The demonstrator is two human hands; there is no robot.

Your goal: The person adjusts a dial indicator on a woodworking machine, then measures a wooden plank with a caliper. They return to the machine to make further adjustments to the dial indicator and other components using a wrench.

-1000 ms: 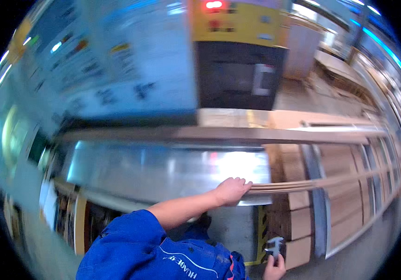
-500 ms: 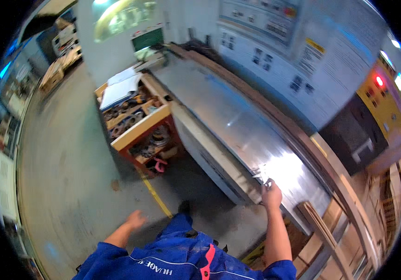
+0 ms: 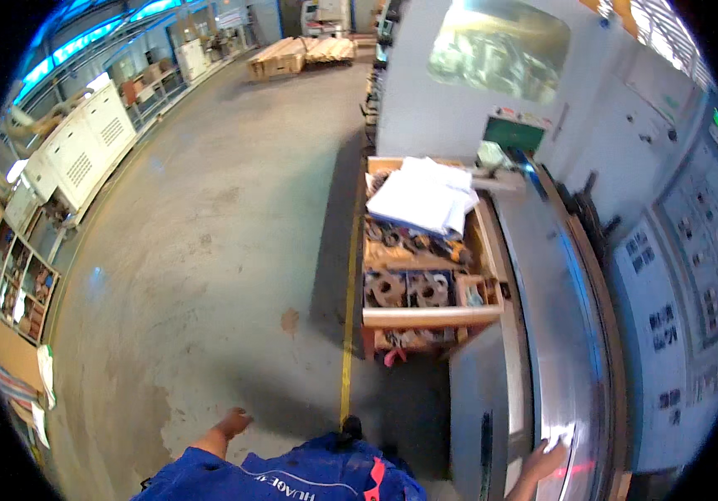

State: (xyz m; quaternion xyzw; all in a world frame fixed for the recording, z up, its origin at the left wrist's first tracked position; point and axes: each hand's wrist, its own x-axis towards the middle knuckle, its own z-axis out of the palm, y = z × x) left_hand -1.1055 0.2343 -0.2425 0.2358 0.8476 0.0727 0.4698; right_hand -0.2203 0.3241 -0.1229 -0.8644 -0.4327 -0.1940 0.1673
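My left hand [image 3: 234, 422] hangs over the floor at the lower left, its fingers loosely apart and nothing in them. At the lower right, my right hand [image 3: 545, 462] is closed on a slim shiny metal tool that looks like a caliper [image 3: 572, 449]. Glare and the fingers hide much of it. That hand is over the long bright metal bed [image 3: 538, 288] of a machine. Left of the bed stands an open wooden tool cart [image 3: 432, 316] with metal parts and tools, and white papers [image 3: 422, 196] lie on its far part.
A grey machine panel with controls [image 3: 697, 250] rises along the right. Beyond the cart is a machine housing with a window [image 3: 501, 50]. A yellow floor line [image 3: 347, 351] runs beside the cart. Far ahead lies stacked timber [image 3: 300, 57]; a white cabinet [image 3: 79, 150] stands left.
My view has swung left, bringing the aisle and cart ahead of me. My right hand, still closed on the caliper, now appears lower in view beside the bed's near part.
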